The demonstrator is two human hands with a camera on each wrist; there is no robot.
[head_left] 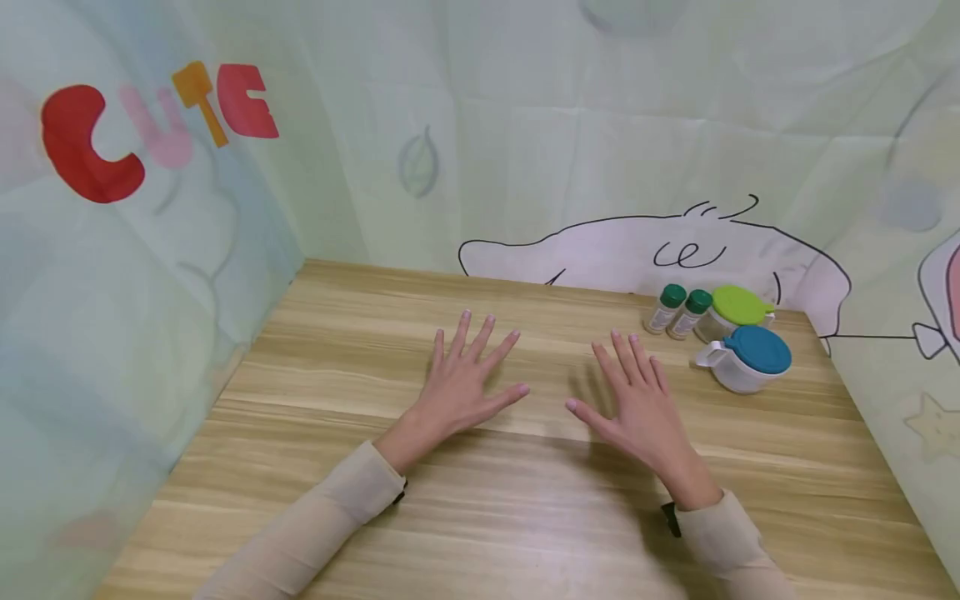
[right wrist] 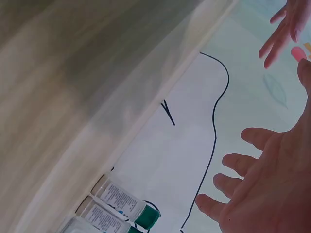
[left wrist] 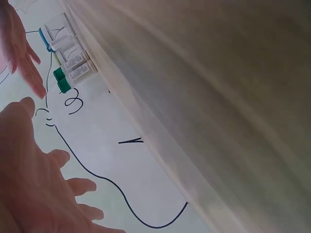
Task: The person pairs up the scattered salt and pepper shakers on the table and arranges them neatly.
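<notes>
Both hands hover over the wooden table with fingers spread and nothing held. My left hand (head_left: 459,387) is left of the table's middle, palm down. The right hand (head_left: 642,412) is nearest to a clear cup with a blue lid (head_left: 759,350), whose white handle points left. Behind that cup stands a similar one with a lime green lid (head_left: 738,306), partly hidden. Two small spice jars with dark green caps, the left jar (head_left: 663,312) and the right jar (head_left: 688,317), stand upright beside it. The right wrist view shows printed labels on the jars (right wrist: 119,199).
The wooden table (head_left: 360,333) meets a printed cloth backdrop (head_left: 525,167) at its back and sides. The cups and jars sit together at the back right corner. Beige sleeves (head_left: 322,517) cover both forearms.
</notes>
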